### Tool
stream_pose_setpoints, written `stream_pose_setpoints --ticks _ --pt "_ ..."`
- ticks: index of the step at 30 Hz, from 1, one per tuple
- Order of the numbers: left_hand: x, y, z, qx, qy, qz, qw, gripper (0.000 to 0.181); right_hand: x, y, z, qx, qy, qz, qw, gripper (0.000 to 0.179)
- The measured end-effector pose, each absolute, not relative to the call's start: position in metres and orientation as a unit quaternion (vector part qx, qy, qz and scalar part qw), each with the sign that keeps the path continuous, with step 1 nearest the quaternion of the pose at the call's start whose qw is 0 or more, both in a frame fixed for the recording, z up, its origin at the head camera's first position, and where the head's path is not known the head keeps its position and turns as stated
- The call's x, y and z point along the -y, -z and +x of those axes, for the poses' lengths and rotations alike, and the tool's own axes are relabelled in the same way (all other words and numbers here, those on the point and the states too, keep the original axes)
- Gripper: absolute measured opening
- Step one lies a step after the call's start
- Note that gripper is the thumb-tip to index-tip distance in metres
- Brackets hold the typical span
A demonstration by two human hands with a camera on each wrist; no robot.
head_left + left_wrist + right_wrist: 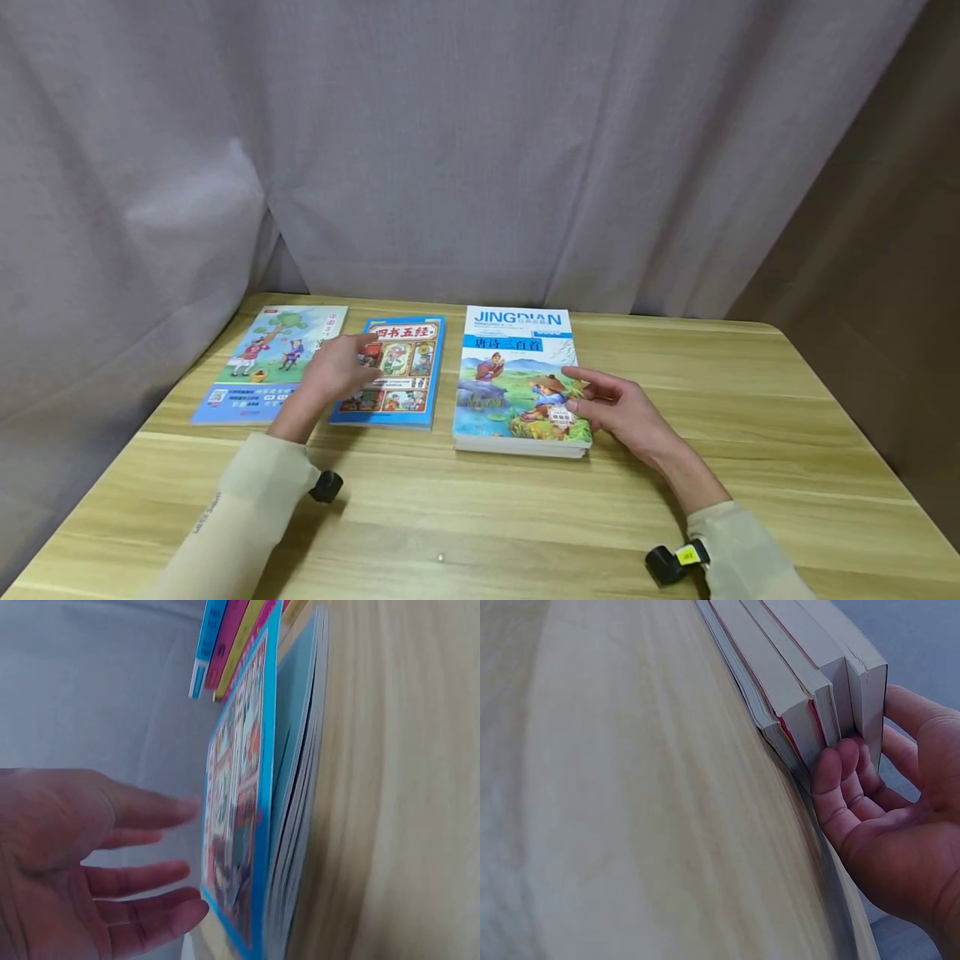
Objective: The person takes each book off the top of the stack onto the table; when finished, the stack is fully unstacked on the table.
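Note:
In the head view my left hand (343, 367) hovers over the left part of a blue-bordered book (397, 367) with red and gold pictures. The left wrist view shows the fingers spread and apart from that book's cover (238, 795), which lifts slightly off its pages. My right hand (622, 412) is at the right side of a stack of books topped by a blue-and-white "JINGDIAN" book (517, 375). Its thumb and index finger overlap the top cover's edge. In the right wrist view, relaxed fingertips (829, 769) rest against the page edges of the stack (799, 724).
A green and lilac picture book (262, 367) lies at the far left, partly behind the left hand. The wooden table (480, 517) carries everything, with a grey curtain (420, 167) along its back edge. A small shiny speck (441, 557) lies near the front.

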State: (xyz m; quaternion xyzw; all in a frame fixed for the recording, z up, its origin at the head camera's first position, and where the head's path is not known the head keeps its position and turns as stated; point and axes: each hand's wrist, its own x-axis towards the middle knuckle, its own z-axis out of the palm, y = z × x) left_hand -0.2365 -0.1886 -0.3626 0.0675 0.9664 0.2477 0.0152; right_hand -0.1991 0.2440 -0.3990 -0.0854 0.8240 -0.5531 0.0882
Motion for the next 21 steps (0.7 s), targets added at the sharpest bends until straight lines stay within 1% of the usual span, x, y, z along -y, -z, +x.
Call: stream_pose_setpoints --ticks 3,10,13,21 --pt "0.180 0.366 -0.234 -0.958 -0.271 0.088 0.020 0.063 -0.244 0.398 -0.199 -0.824 0.553 -0.082 0.089 0.061" --pt "0.161 0.370 -0.227 -0.931 -0.339 0.132 0.010 0.056 -0.244 0.397 -0.198 -0.822 0.555 -0.084 0.094 0.061" --pt "0.154 0.370 -0.225 -0.907 -0.392 0.149 0.031 0.055 -0.244 0.397 -0.198 -0.822 0.556 -0.087 0.091 0.061" --pt "0.140 0.374 -0.221 -0.848 -0.493 0.156 0.115 0.057 -0.243 0.396 -0.198 -0.825 0.552 -0.084 0.087 0.060"
